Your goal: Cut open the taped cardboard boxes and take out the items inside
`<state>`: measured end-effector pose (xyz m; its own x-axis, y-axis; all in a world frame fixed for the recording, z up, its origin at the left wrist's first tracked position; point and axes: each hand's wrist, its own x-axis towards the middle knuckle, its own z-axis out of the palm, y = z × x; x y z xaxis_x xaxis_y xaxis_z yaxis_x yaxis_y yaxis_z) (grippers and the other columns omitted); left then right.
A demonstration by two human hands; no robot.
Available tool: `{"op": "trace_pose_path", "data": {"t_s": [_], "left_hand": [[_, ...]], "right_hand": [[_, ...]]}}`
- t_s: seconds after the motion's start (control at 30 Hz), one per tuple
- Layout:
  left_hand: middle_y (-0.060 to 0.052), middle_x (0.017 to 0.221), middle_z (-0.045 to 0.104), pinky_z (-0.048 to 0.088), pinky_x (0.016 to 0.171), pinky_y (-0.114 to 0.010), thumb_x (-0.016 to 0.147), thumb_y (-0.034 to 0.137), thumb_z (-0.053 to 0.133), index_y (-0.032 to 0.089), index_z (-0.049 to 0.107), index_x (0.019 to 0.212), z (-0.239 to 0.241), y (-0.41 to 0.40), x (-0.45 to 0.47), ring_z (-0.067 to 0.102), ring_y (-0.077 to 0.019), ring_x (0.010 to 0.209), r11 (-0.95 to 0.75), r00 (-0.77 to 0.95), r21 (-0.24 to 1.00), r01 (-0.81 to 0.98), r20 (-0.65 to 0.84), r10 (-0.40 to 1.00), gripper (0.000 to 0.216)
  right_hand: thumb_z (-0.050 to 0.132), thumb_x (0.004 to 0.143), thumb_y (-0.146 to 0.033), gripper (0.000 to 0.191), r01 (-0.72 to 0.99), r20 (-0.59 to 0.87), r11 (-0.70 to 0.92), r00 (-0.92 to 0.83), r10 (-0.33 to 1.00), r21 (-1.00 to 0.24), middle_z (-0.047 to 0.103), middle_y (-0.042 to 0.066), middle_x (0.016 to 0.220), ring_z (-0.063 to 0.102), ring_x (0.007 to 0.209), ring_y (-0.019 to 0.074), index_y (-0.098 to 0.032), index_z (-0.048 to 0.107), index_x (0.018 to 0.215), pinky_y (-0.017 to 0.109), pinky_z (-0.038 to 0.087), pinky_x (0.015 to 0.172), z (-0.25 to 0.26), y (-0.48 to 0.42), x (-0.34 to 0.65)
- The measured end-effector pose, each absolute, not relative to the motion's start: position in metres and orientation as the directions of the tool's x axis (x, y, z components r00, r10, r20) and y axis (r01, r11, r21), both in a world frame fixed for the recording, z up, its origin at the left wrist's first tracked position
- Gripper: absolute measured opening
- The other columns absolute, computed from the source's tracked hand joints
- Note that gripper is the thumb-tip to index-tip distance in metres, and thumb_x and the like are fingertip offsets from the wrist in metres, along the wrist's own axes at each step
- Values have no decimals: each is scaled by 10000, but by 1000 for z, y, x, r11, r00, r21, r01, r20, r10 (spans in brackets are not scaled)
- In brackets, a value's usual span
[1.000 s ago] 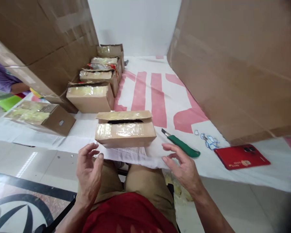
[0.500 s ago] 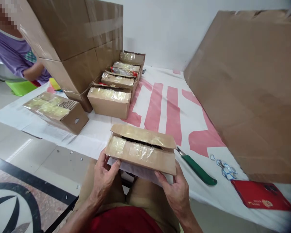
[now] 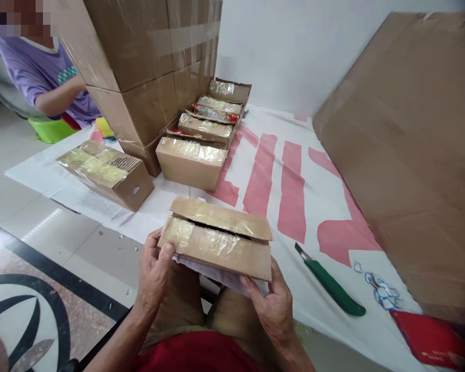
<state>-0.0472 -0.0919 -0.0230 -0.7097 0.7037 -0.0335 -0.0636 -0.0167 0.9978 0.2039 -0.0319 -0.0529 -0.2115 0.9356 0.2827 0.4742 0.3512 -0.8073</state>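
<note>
Small taped carton [image 3: 217, 243], flaps parted along a dark slit with contents unseen, gripped at its ends by left hand [image 3: 154, 274] and right hand [image 3: 273, 305] above the white sheet's [image 3: 263, 155] near edge. Beyond, a row of like cartons [image 3: 207, 134]; one shows red packets [image 3: 213, 112].

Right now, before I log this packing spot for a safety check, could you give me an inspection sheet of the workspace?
Surface: white sheet with red markings.
Job's things: small box, taped, top flaps slightly parted.
Clutter: green-handled knife, blade tip showing; red phone; paper scraps; row of boxes; one box apart at left.
Hands: left hand and right hand grip the small box's ends.
Cables: nothing seen.
Surroundings: stacked cartons at left, big carton at right, another person in a purple shirt, green tub.
</note>
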Motion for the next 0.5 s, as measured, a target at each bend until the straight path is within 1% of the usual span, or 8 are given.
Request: {"op": "trace_pose_path", "data": {"t_s": [0.1, 0.17, 0.23, 0.3, 0.33, 0.4, 0.47, 0.5], "left_hand": [[-49, 1031, 734, 532, 779, -303, 844, 579, 746, 200, 623, 1191, -19, -82, -45, 677, -209, 893, -5, -669, 990, -143, -93, 737, 529], [-45, 1036, 732, 519, 771, -301, 859, 557, 729, 205, 607, 1249, -20, -79, -42, 672, -203, 875, -17, -655, 985, -171, -101, 749, 539], [-53, 1092, 731, 516, 792, -307, 877, 550, 703, 214, 595, 1294, -22, -78, -38, 675, -213, 917, -41, -650, 980, -192, -96, 754, 546], [-60, 1150, 725, 520, 832, -312, 876, 533, 706, 219, 595, 1303, -22, -78, -36, 675, -225, 985, -61, -641, 974, -217, -95, 762, 542], [-60, 1161, 723, 520, 848, -309, 866, 518, 721, 219, 598, 1297, -22, -79, -35, 674, -225, 1005, -69, -635, 970, -235, -100, 766, 539], [-52, 1134, 724, 519, 847, -289, 830, 486, 759, 216, 610, 1271, -22, -79, -35, 672, -211, 992, -94, -636, 956, -277, -109, 764, 538], [-43, 1095, 722, 522, 816, -271, 795, 462, 784, 218, 623, 1245, -22, -81, -34, 672, -198, 950, -123, -643, 942, -311, -114, 757, 537], [-43, 1096, 720, 527, 808, -270, 784, 451, 788, 223, 626, 1244, -23, -82, -34, 675, -199, 948, -131, -640, 937, -324, -115, 760, 539]], "right_hand": [[631, 957, -514, 620, 422, 266, 362, -269, 926, -831, 634, 147, 1451, 647, 1270, 333, -239, 513, 1499, 446, 574, 1001, -39, -20, 217], [603, 964, -551, 704, 360, 269, 379, -320, 908, -852, 543, 154, 1557, 592, 1344, 337, -242, 433, 1573, 457, 545, 1044, -22, -5, 223], [602, 958, -571, 768, 308, 241, 374, -393, 887, -875, 466, 144, 1626, 530, 1416, 337, -252, 368, 1616, 472, 501, 1108, -3, 13, 223], [645, 929, -557, 764, 325, 192, 358, -446, 874, -876, 478, 124, 1621, 507, 1438, 330, -260, 409, 1592, 481, 462, 1152, 13, 32, 219], [677, 908, -537, 730, 355, 165, 348, -455, 875, -868, 519, 116, 1589, 520, 1424, 328, -260, 470, 1551, 483, 453, 1160, 19, 40, 216], [700, 892, -502, 583, 402, 117, 317, -450, 885, -859, 642, 99, 1453, 597, 1328, 316, -253, 614, 1411, 479, 467, 1135, 29, 54, 208], [658, 918, -520, 403, 393, 96, 274, -416, 904, -878, 753, 78, 1214, 682, 1140, 293, -235, 725, 1196, 441, 533, 1021, 35, 63, 203], [626, 935, -547, 368, 388, 89, 251, -390, 917, -887, 772, 66, 1069, 701, 1023, 277, -223, 748, 1060, 407, 562, 926, 38, 67, 202]]}}
